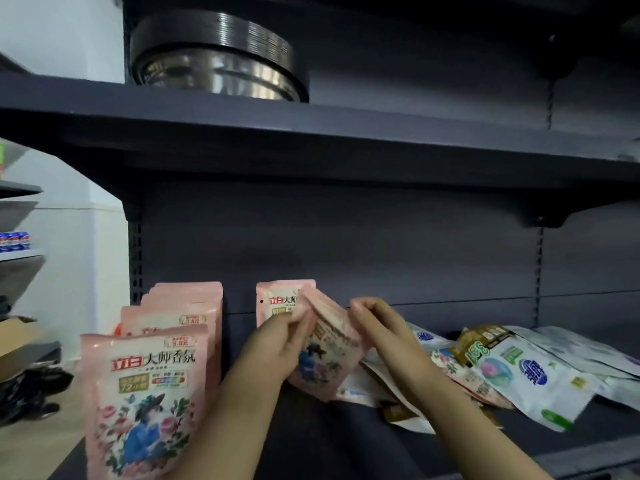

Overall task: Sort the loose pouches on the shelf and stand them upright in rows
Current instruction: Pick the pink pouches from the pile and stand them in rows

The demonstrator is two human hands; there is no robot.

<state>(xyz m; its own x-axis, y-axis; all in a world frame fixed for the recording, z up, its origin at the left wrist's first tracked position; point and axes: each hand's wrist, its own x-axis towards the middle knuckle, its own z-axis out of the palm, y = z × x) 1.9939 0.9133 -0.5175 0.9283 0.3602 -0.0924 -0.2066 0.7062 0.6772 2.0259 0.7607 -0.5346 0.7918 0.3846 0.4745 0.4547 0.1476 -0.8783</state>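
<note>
On the shelf (311,445), a row of upright pouches (152,393) stands at the left, one behind another. A single upright pouch (277,301) stands further back (near the middle). To the right, loose pouches (512,368) lie flat, overlapping in a heap.

The front pink pouch (145,403) reads "立白 大师香氛" and "3.8元".

We see a dark shelf (311,441), a row of pink pouches (166,344) upright at its left end, one pink pouch (277,301) upright by the back panel, loose pouches (512,372) lying flat toward its right end.
</note>
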